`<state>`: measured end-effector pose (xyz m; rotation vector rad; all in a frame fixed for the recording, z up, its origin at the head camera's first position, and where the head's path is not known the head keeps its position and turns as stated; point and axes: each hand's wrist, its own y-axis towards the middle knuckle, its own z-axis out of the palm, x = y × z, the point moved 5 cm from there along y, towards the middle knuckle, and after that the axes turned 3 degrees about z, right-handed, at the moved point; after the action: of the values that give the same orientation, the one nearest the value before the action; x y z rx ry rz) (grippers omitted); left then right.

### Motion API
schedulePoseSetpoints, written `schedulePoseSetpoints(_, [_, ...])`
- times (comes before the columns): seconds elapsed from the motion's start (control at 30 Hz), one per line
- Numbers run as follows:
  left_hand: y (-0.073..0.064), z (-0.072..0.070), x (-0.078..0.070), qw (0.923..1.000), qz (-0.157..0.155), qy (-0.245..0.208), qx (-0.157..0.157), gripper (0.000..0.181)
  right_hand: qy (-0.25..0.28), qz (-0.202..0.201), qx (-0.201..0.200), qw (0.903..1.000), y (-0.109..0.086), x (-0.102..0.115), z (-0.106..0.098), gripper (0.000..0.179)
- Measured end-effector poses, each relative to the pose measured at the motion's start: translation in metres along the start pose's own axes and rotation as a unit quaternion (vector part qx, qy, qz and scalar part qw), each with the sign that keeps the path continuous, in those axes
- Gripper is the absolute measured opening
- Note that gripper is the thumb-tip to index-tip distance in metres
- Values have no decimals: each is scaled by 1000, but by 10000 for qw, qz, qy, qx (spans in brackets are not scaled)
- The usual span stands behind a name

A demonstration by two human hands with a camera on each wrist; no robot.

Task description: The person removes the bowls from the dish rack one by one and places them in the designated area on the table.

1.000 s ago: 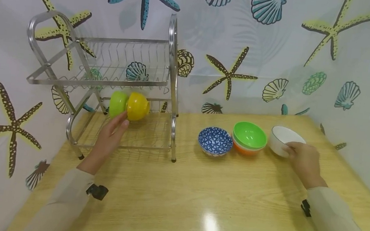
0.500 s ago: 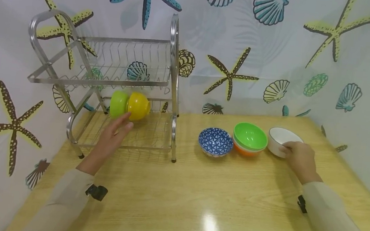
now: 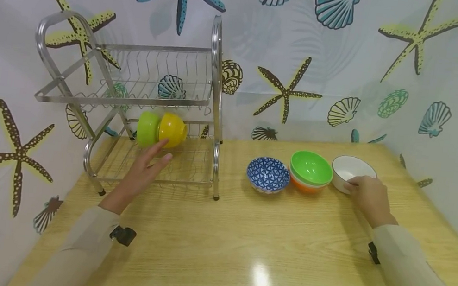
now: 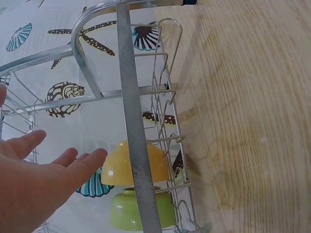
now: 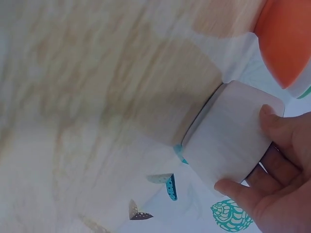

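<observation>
At the right, my right hand (image 3: pixel 369 200) pinches the near side of a white bowl (image 3: pixel 355 168) with a dark rim. In the right wrist view, the thumb and fingers lie against the outer wall of that white bowl (image 5: pixel 228 133). My left hand (image 3: pixel 139 173) is at the dish rack with its fingers spread and relaxed, holding nothing. Its fingertips are just in front of a yellow bowl (image 3: pixel 173 129), which stands on its side against a lime-green bowl (image 3: pixel 147 128) on the lower shelf. Whether a fingertip touches the yellow bowl, I cannot tell.
The two-tier metal rack (image 3: pixel 122 101) stands at the left of the wooden table (image 3: pixel 218 244). Beside the white bowl is a stack with a bright green bowl (image 3: pixel 312 168) above an orange bowl (image 3: pixel 306 187). A blue patterned bowl (image 3: pixel 267 174) stands left of them.
My left hand has drawn slightly right and away from the yellow bowl. The white bowl, tilted earlier, now sits more level and a little further left, with my right hand still on it.
</observation>
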<state>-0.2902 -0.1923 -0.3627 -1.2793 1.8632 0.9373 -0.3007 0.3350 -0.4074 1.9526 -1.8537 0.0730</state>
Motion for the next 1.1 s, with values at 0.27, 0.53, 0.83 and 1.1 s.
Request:
schedulePoseSetpoints(0.27, [2,3,1,10000,-20,28,59,60,-196,-118,471,9986,2,4,-1,23])
schedulePoseSetpoints(0.53, [3,4,3,9999,-34,61,81,62,-264,57,759,9967,1,-2,3,30])
schedulePoseSetpoints(0.83, [3,7,4,9998,-46,-100,163,64,-132,65,983,9950,-3,0,6,33])
schedulePoseSetpoints(1.1, [3,3,4,9991,-213,53,351,62,277,-441,902,9946,-23,14,-4,54])
